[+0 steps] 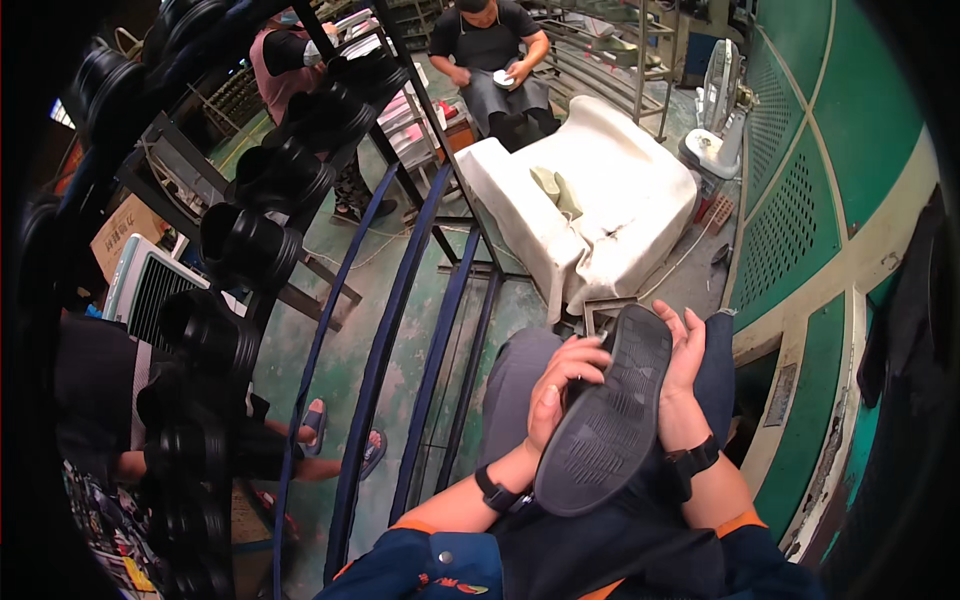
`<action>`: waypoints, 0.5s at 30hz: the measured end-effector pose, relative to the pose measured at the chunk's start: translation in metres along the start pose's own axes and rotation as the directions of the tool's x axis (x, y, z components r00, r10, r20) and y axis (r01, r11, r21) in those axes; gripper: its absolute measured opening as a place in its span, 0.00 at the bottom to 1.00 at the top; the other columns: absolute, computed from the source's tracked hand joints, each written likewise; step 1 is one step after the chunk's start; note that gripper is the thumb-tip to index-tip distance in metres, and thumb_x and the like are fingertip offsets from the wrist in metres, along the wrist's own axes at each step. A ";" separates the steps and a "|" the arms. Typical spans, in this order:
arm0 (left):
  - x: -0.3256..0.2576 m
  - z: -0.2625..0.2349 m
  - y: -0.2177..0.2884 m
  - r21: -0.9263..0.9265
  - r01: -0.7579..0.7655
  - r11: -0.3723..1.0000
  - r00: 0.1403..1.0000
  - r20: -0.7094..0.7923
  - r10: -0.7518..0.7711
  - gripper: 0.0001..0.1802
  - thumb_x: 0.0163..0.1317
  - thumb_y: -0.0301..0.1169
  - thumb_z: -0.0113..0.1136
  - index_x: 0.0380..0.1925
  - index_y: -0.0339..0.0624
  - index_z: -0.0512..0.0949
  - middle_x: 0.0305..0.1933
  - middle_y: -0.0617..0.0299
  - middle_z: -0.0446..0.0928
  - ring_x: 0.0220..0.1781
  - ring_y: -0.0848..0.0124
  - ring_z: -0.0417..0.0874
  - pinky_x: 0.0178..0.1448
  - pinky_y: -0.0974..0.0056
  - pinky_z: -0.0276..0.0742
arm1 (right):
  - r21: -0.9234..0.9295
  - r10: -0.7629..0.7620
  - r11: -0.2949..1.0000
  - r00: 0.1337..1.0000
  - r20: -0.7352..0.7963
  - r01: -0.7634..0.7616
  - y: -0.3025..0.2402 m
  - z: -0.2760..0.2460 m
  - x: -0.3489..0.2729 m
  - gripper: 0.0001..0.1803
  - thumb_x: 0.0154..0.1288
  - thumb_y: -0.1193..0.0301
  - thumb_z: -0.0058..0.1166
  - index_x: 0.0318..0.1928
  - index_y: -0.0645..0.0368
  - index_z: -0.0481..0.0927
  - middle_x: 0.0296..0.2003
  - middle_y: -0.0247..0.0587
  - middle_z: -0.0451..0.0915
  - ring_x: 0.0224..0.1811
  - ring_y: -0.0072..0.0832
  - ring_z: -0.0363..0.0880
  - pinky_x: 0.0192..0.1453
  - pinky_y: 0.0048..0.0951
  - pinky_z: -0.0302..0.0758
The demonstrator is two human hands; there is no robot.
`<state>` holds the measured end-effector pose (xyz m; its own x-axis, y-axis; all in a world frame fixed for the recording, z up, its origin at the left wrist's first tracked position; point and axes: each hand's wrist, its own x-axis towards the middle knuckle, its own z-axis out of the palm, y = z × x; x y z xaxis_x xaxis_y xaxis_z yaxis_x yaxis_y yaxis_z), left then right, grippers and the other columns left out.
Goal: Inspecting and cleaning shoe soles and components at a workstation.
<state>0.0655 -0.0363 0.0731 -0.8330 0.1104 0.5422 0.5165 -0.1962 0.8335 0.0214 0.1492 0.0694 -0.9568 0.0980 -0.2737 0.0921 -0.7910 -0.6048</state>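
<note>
A black shoe (612, 410) is turned with its patterned sole up over my lap. Along its left side my left hand (562, 388) has bent fingers reaching over the edge, the thumb raised. My right hand (685, 350) cups the right side near the upper end, its fingertips pointing up past the sole. The shoe's upper is mostly hidden behind the sole. A dark band is on each of my wrists.
A rack with several black shoes (250, 245) and blue rails (395, 320) stands on my left. Ahead is a white-covered seat-like block (625, 185) with a greenish piece (556, 192) on it. Green panels (800, 200) line the right. Other people sit and stand nearby.
</note>
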 end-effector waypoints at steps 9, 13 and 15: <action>-0.048 -0.006 0.071 -0.414 0.894 0.173 0.382 0.501 -0.777 0.52 0.63 0.27 0.61 0.79 0.47 0.37 0.79 0.53 0.51 0.77 0.65 0.59 0.75 0.60 0.61 | -0.191 0.028 0.980 0.995 -0.098 -0.047 0.098 -0.158 0.043 0.28 0.75 0.48 0.33 0.47 0.58 0.78 0.45 0.42 0.82 0.44 0.33 0.80 0.48 0.39 0.80; -0.030 0.006 0.084 -0.184 0.651 0.737 0.653 0.630 -0.420 0.60 0.57 0.27 0.66 0.78 0.43 0.32 0.82 0.54 0.38 0.82 0.66 0.43 0.80 0.63 0.40 | -0.235 0.276 0.922 0.949 -0.153 -0.306 0.092 -0.031 0.080 0.27 0.75 0.48 0.33 0.47 0.57 0.78 0.42 0.41 0.81 0.41 0.32 0.80 0.45 0.40 0.80; -0.003 0.014 0.101 -0.113 0.352 0.929 0.674 0.719 -0.168 0.62 0.51 0.29 0.70 0.78 0.39 0.36 0.82 0.48 0.42 0.82 0.62 0.46 0.80 0.61 0.41 | -0.234 0.362 0.880 0.903 -0.232 -0.413 0.058 -0.083 0.046 0.27 0.75 0.48 0.33 0.46 0.56 0.78 0.40 0.40 0.81 0.40 0.32 0.80 0.43 0.40 0.80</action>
<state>0.1229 -0.0431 0.1570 -0.5056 0.8081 0.3022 0.1647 -0.2534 0.9532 0.0051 0.1574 -0.0405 -0.7665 -0.0584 -0.6396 0.5412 -0.5950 -0.5942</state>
